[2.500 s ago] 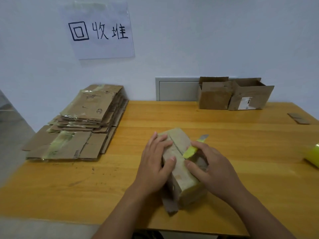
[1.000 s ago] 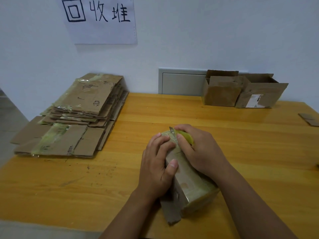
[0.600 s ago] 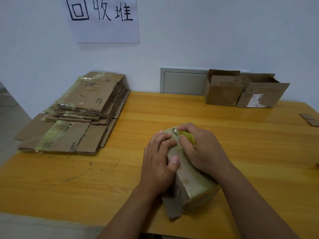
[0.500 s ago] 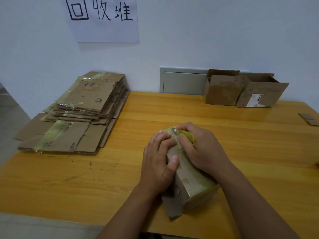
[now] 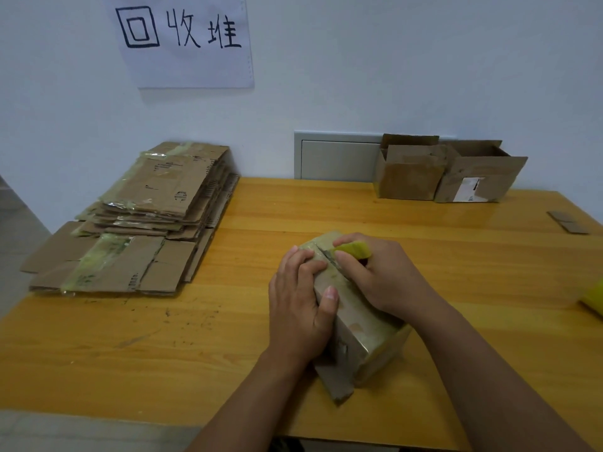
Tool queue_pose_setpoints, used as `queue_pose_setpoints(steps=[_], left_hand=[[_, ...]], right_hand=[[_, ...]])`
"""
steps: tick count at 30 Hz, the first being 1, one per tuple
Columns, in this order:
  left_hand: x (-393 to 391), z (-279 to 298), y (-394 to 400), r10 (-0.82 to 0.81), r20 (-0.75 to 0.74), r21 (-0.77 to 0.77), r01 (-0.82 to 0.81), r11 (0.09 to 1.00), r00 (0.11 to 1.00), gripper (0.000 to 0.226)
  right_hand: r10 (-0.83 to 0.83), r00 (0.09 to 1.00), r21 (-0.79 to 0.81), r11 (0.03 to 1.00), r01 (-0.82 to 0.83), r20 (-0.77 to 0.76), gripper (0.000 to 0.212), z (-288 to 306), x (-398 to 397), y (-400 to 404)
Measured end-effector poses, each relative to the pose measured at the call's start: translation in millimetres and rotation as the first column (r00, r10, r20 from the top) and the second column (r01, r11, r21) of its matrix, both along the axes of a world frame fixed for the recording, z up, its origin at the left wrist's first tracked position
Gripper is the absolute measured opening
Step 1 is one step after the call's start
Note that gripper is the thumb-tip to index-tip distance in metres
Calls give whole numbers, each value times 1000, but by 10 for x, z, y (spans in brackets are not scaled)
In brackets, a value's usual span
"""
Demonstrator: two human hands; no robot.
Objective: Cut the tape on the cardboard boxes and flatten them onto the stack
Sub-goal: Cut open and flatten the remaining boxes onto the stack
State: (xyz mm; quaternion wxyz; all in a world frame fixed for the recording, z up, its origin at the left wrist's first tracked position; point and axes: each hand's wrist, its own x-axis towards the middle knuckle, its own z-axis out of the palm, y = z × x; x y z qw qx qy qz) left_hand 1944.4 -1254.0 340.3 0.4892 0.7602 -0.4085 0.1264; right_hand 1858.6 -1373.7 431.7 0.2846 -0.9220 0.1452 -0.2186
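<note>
A small taped cardboard box [image 5: 362,324] lies on the wooden table [image 5: 228,337] in front of me. My left hand [image 5: 301,305] grips its left side, thumb on the top face. My right hand [image 5: 378,275] holds a yellow-handled box cutter [image 5: 352,250] with the blade set into the tape seam near the box's far end. A short dark slit shows in the seam beyond the blade. The stack of flattened boxes [image 5: 146,216] lies at the table's left.
Two open cardboard boxes [image 5: 409,172] [image 5: 479,177] stand at the back right by the wall. A cardboard scrap [image 5: 567,222] lies at the right edge, and a yellow-green object [image 5: 592,296] is cut off at the far right. A paper sign [image 5: 186,40] hangs above.
My right hand moved from the box's middle to its far end with the cutter, turned the blade down into the seam, and drew it a little toward me. My left hand kept its grip.
</note>
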Motion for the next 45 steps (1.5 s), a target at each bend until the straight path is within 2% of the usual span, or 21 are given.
queue_pose_setpoints(steps=[6,11,14,20,22,25,28,32,37,39,41,45], left_hand=[[-19,8,3,14,12,3,-14,1000,1000,49],[-6,-6,-16,17,7,-12,-17,1000,1000,49],[-25,-12,-36,47,16,-2,-47,999,999,49],[-27,-15,-32,59,40,1,-59,998,997,48],[-33,-11,-35,55,31,-3,-55,998,998,48],[-30,-24,-37,65,33,2,-65,998,997,48],[-32,-33,-32,71,36,3,-71,997,997,48],[-48,-16,-55,80,28,6,-80,997,996,49],[-52,-20,-39,65,27,-5,-65,998,997,51],[-58,-11,-42,67,20,-7,-67,998,998,51],[-63,-2,-38,67,11,-10,-67,998,998,51],[-74,4,-32,73,10,-6,-73,997,997,53]], right_hand=[[21,999,-37,999,-20,47,22,-73,-122,3],[31,999,35,999,-32,42,17,-35,-23,-15],[37,999,12,999,-37,22,24,-29,-4,-35],[38,993,2,999,-39,113,26,-69,-144,5],[52,996,9,999,-53,69,21,-55,-133,-9],[70,997,-73,995,-71,-10,19,-57,-108,-15],[46,994,-58,998,-40,104,23,-49,-197,-14],[65,988,0,998,-66,138,18,-62,-297,-40],[17,961,96,994,-45,276,17,-108,-348,-42],[21,975,127,991,-50,220,16,-108,-319,-47],[27,992,70,997,-36,123,33,-95,-282,-47],[39,999,-22,999,-38,30,24,-119,-232,-55]])
